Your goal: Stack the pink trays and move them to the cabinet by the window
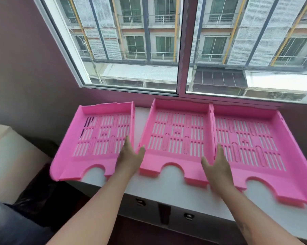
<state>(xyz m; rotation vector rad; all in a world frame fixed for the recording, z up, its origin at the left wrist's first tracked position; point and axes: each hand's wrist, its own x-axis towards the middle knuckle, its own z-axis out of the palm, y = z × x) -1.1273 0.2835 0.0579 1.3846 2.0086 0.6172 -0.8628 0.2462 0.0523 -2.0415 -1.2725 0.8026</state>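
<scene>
A white cabinet top (166, 184) runs beneath a wide sliding window (182, 45), through which an apartment block is visible; two drawer pulls show on the cabinet front below. Three pink slotted trays lie side by side on the top, unstacked, their notched fronts toward the near edge. The left tray (96, 138) sits at the left end, its left side overhanging the cabinet's edge, and is set slightly apart from the others. The middle tray (177, 137) and the right tray (251, 144) touch along a shared wall, their backs against the far edge under the window sill. The left hand (130, 157) rests at the gap between left and middle trays, fingers spread and gripping nothing. The right hand (217, 165) lies over the junction of middle and right trays, likewise spread, thumb extended.
</scene>
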